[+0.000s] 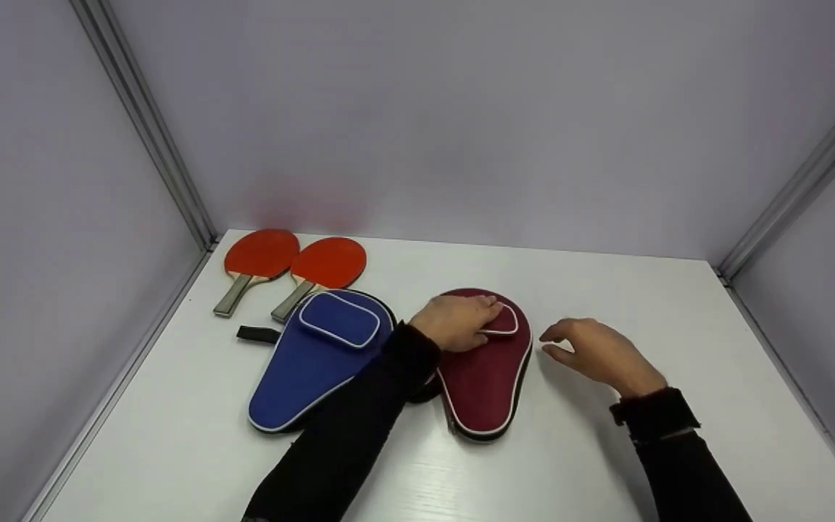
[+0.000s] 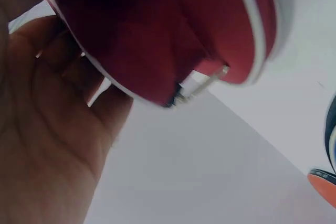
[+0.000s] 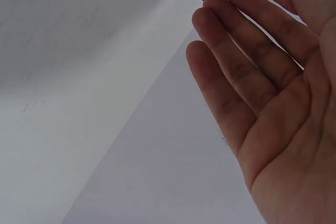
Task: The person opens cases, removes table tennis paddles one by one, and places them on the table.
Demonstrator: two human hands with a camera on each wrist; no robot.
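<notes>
A dark red table tennis paddle case [image 1: 481, 384] with white piping lies on the white table, narrow end toward me. My left hand [image 1: 457, 322] reaches across its raised front pocket [image 2: 142, 40], thumb on one side and fingers on the other, gripping it. A zipper pull [image 2: 205, 85] hangs at the pocket's corner in the left wrist view. Just right of the case, my right hand [image 1: 599, 355] hovers with nothing in it; its fingers [image 3: 226, 61] look relaxed in the right wrist view. Left of my left forearm lies a blue paddle case [image 1: 309, 370].
Two red-faced paddles [image 1: 262, 254] lie side by side at the table's back left, the nearer handle close to the blue case. A black strap [image 1: 258, 334] sticks out left of that case. Grey panels [image 1: 461, 145] stand around the table [image 1: 678, 304].
</notes>
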